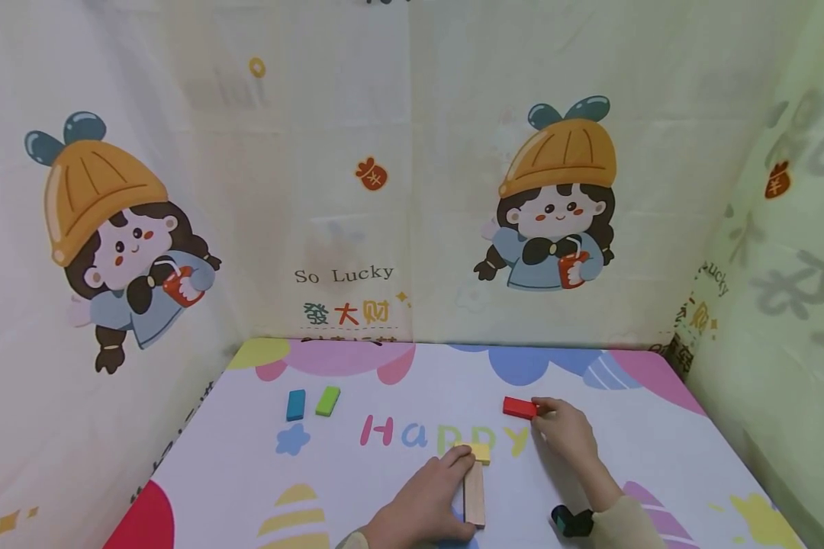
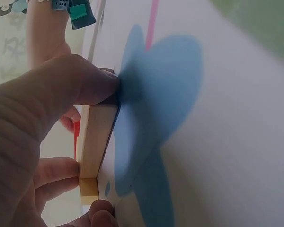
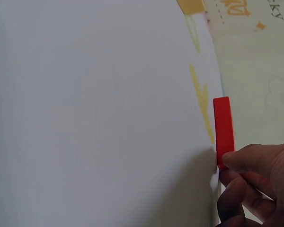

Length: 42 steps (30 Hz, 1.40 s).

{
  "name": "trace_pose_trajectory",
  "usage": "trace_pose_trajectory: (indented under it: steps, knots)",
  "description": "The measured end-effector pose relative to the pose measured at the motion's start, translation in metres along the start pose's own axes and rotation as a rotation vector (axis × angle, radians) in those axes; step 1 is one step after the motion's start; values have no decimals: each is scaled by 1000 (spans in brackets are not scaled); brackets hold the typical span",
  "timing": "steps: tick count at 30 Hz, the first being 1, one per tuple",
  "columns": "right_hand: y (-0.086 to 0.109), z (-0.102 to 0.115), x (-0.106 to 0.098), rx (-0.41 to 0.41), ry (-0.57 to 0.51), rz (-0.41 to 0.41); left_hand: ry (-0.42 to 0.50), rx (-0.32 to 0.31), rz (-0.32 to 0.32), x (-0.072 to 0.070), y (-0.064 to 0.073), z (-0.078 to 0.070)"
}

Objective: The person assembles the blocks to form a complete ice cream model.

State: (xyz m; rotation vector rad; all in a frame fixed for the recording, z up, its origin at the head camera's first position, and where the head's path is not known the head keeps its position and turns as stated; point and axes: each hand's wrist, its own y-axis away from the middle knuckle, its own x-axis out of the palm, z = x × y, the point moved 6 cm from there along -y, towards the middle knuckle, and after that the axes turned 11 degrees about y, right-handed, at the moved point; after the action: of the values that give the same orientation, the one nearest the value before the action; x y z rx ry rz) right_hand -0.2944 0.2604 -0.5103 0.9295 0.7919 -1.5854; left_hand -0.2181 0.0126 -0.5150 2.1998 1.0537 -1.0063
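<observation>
My right hand [image 1: 568,436] pinches a red block [image 1: 519,408] by its right end, between thumb and fingers. In the right wrist view the red block [image 3: 223,130] sticks out from the fingertips. My left hand [image 1: 429,494] holds a plain wooden block [image 1: 474,496], thumb at its near end and fingers by its far end. A yellow block [image 1: 481,453] lies crosswise at that far end, partly hidden by the fingers. From the left wrist, the thumb covers one end of the wooden block [image 2: 97,137], and the yellow block [image 2: 89,189] meets the other.
A blue block [image 1: 296,405] and a green block [image 1: 328,401] lie apart at the back left of the printed tabletop [image 1: 233,465]. A dark wrist device [image 1: 572,521] sits at my right wrist. Patterned cloth walls [image 1: 412,191] stand behind and at both sides.
</observation>
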Motion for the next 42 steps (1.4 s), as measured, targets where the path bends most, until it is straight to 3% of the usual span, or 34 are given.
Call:
trace_pose_trajectory:
  steps: [13, 24, 28, 32, 36, 39, 42]
  knots:
    - [12, 35, 17, -58, -59, 39, 9, -71, 35, 2, -3, 1]
    - [18, 49, 27, -85, -67, 19, 65, -62, 10, 1, 0, 6]
    - [20, 51, 30, -83, -80, 25, 256, -117, -68, -4, -1, 13]
    - [22, 53, 33, -76, -129, 62, 545, -195, -245, -15, -4, 23]
    - [23, 55, 34, -76, -198, 78, 705, -193, -385, -24, -10, 32]
    - [23, 54, 33, -54, -300, 69, 790, -163, -430, -28, -14, 37]
    - [23, 51, 34, 6, -475, 108, 887, -161, -419, -29, -19, 40]
